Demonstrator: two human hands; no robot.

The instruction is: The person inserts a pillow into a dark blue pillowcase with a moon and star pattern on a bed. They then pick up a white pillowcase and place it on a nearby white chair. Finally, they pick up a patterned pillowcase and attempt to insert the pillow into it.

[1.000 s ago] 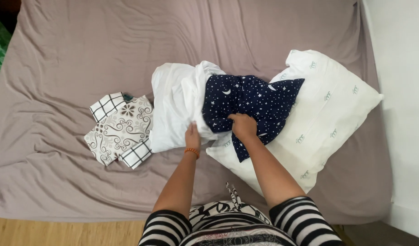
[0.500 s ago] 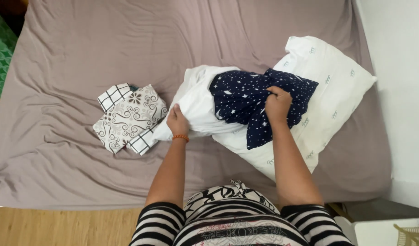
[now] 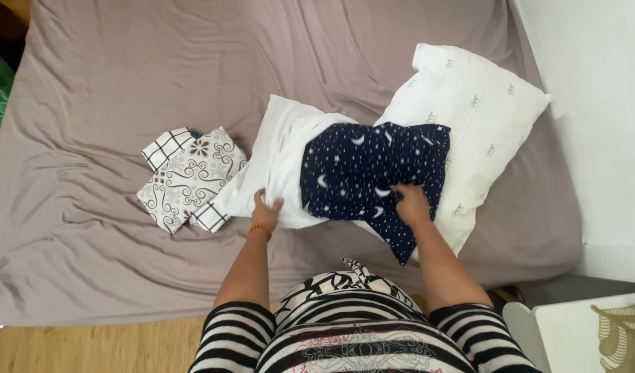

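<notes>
A dark blue cloth with white stars and moons (image 3: 373, 173) lies spread over a white pillow (image 3: 286, 159) and partly over a second, larger white pillow (image 3: 480, 110). My right hand (image 3: 409, 204) rests flat on the cloth's lower right part, fingers apart. The lower edge of the smaller white pillow is under my left hand (image 3: 266, 208), which has an orange band at the wrist and presses on it, fingers spread. All of this lies on a bed with a grey-brown sheet (image 3: 124, 83).
A stack of folded black-and-white patterned cloths (image 3: 190, 176) lies left of the pillows. A white wall stands at the right, with a white piece of furniture (image 3: 580, 331) at the lower right. Wooden floor (image 3: 89, 349) shows below the bed's near edge.
The dark blue cloth has gone from bunched to spread flatter. My right hand slid down to its lower right part. My left hand stayed at the white pillow's lower edge.
</notes>
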